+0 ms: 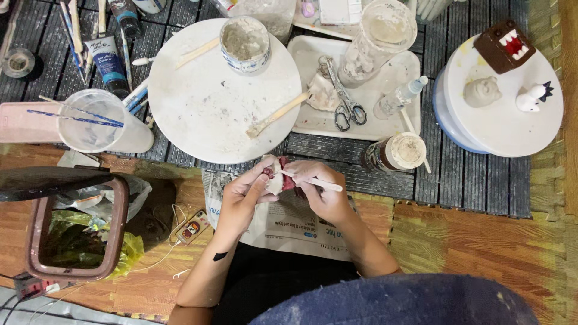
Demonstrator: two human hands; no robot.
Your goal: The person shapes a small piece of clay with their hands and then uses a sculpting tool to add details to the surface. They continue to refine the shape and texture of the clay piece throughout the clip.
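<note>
My left hand (pixel 244 195) cups a small clay figure (pixel 278 176), pale with dark red parts, over a sheet of newspaper (pixel 289 225). My right hand (pixel 319 189) steadies the figure from the right and pinches a thin wooden stick (pixel 319 183), whose tip rests on the clay. Both hands meet just below the round white turntable (pixel 205 114).
A clay-smeared tub (pixel 244 43) and a wooden tool (pixel 277 114) lie on the turntable. A white tray (pixel 385 78) holds scissors (pixel 344 96), a jar and a small bottle. Right: a round board (pixel 506 123) with small figures. Left: water cup (pixel 90 120), paint tubes, bin (pixel 75 229).
</note>
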